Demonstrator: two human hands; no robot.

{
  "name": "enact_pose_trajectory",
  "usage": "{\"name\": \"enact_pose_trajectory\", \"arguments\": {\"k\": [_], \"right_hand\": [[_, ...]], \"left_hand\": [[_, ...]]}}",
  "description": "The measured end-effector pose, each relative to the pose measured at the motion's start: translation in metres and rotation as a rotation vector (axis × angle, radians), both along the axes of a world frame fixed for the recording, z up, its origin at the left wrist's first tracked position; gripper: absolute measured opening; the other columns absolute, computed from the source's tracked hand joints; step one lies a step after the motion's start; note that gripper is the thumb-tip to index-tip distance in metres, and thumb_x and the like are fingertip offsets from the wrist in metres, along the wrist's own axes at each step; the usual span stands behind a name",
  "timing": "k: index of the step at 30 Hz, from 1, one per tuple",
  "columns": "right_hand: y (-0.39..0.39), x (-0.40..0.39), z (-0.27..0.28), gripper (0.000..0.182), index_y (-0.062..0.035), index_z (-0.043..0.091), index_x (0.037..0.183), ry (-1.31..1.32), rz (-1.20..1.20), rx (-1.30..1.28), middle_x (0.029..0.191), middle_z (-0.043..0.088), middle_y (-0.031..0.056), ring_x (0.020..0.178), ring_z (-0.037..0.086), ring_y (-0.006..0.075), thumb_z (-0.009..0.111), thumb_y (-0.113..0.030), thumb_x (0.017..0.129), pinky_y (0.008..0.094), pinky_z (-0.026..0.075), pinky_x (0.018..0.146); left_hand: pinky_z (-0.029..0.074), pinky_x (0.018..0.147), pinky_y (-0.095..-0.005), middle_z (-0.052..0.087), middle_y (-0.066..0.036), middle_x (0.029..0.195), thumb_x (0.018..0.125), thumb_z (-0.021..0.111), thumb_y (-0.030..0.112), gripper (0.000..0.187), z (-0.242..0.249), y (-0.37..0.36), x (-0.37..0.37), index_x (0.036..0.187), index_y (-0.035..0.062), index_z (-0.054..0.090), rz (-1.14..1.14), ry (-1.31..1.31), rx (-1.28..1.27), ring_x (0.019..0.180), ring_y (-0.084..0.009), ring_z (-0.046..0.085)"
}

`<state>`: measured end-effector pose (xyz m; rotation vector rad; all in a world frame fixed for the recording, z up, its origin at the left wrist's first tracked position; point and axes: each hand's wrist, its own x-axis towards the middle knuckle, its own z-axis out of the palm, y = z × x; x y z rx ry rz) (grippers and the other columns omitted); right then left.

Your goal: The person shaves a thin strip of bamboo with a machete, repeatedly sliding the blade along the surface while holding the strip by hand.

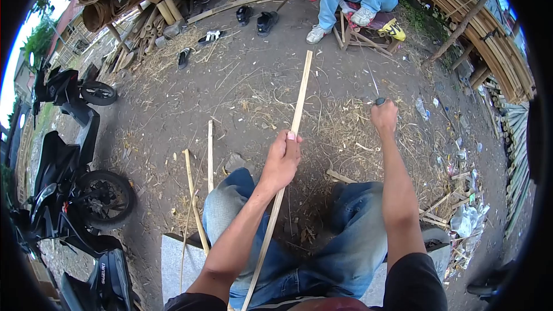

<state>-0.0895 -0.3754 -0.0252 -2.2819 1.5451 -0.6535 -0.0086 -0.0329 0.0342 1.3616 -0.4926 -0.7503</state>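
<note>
My left hand (282, 161) is closed round a long, pale bamboo strip (302, 92). The strip slants from my lap up and away over the ground, its far end in the air. Out to the right, my right hand (385, 116) grips a knife by its dark handle (380, 101). Its thin blade (375, 84) points away from me, apart from the strip. Beside my left knee, two more bamboo strips (210, 155) stand leaning, one of them against the pale grey seat slab (174, 265).
Motorcycles (86, 196) stand at the left. Ahead are shoes (266, 23) and a seated person in jeans (340, 0). Stacked bamboo (489, 29) lines the right, with plastic litter (465, 219) nearer me. Shavings (345, 121) cover the dirt ground.
</note>
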Motion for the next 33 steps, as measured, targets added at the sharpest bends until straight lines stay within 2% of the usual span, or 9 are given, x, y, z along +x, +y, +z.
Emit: {"name": "enact_pose_trajectory", "arguments": {"k": [4,8,11,13,16,21,23,27,33], "right_hand": [[0.018,0.01,0.013,0.025,0.0016,0.072,0.091,-0.081,0.073,-0.092,0.088,0.07,0.028,0.087,0.067,0.049,0.063,-0.019,0.081,0.0525,0.054,0.079],[0.076,0.027,0.043,0.021,0.0017,0.07,0.086,-0.204,0.489,0.012,0.082,0.07,0.0241,0.079,0.067,0.0463,0.065,-0.018,0.079,0.0522,0.053,0.075],[0.112,0.036,0.055,0.018,-0.0007,0.069,0.084,-0.212,0.641,-0.017,0.079,0.071,0.0205,0.074,0.068,0.043,0.066,-0.016,0.075,0.0503,0.054,0.071],[0.124,0.039,0.054,0.015,-0.0042,0.067,0.082,-0.141,0.869,-0.183,0.074,0.07,0.0165,0.069,0.068,0.0394,0.067,-0.014,0.071,0.048,0.054,0.065],[0.138,0.041,0.06,0.014,-0.0061,0.065,0.08,-0.147,0.995,-0.332,0.07,0.068,0.0146,0.065,0.068,0.0371,0.068,-0.013,0.069,0.0468,0.054,0.061],[0.138,0.036,0.067,0.014,-0.007,0.062,0.075,-0.196,0.992,-0.481,0.067,0.066,0.013,0.061,0.067,0.0341,0.069,-0.014,0.065,0.0442,0.053,0.058],[0.138,0.033,0.066,0.016,-0.0081,0.061,0.075,-0.195,1.07,-0.545,0.064,0.064,0.0111,0.059,0.066,0.0332,0.07,-0.015,0.063,0.043,0.052,0.058],[0.131,0.032,0.059,0.019,-0.0085,0.059,0.075,-0.154,1.103,-0.51,0.062,0.062,0.0096,0.059,0.065,0.0324,0.071,-0.015,0.062,0.0427,0.052,0.059],[0.116,0.039,0.047,0.022,-0.0093,0.056,0.074,-0.288,1.105,-0.502,0.061,0.061,0.0092,0.06,0.065,0.033,0.073,-0.015,0.06,0.0444,0.052,0.059]], "left_hand": [[0.029,0.035,-0.024,0.039,0.003,0.065,0.111,0.035,0.03,0.028,0.008,0.001,0.025,0.108,0.0049,0.047,0.04,0.044,0.005,0.042,-0.0046,0.033],[0.029,0.035,-0.0238,0.041,0.002,0.065,0.111,0.034,0.03,0.029,0.018,-0.004,0.027,0.11,0.0044,0.048,0.037,0.137,0.022,0.04,-0.0058,0.033],[0.028,0.035,-0.0239,0.042,0.002,0.065,0.111,0.034,0.03,0.03,0.016,-0.013,0.023,0.109,0.0041,0.049,0.002,0.214,0.034,0.04,-0.0065,0.033],[0.028,0.035,-0.0247,0.04,0.002,0.062,0.111,0.033,0.03,0.03,0.015,-0.016,0.018,0.105,0.0047,0.049,-0.052,0.263,0.017,0.04,-0.0073,0.033],[0.029,0.036,-0.0249,0.037,0.003,0.059,0.111,0.034,0.03,0.03,0.011,-0.017,0.018,0.1,0.0062,0.049,-0.023,0.299,-0.065,0.039,-0.0076,0.033],[0.03,0.037,-0.0241,0.037,0.003,0.058,0.109,0.037,0.028,0.028,0.017,-0.012,0.017,0.096,0.0078,0.05,-0.063,0.374,-0.123,0.04,-0.0081,0.035],[0.03,0.037,-0.024,0.036,0.004,0.057,0.109,0.038,0.028,0.028,0.013,-0.01,0.019,0.095,0.0074,0.05,-0.075,0.405,-0.115,0.041,-0.0077,0.036],[0.031,0.037,-0.0239,0.035,0.004,0.057,0.108,0.039,0.027,0.028,0.0,-0.007,0.017,0.093,0.0071,0.051,-0.085,0.347,-0.085,0.042,-0.0069,0.035],[0.027,0.035,-0.021,0.032,0.005,0.055,0.107,0.04,0.026,0.023,0.014,-0.011,0.008,0.093,0.0091,0.048,-0.077,0.504,-0.164,0.041,-0.0053,0.031]]}}
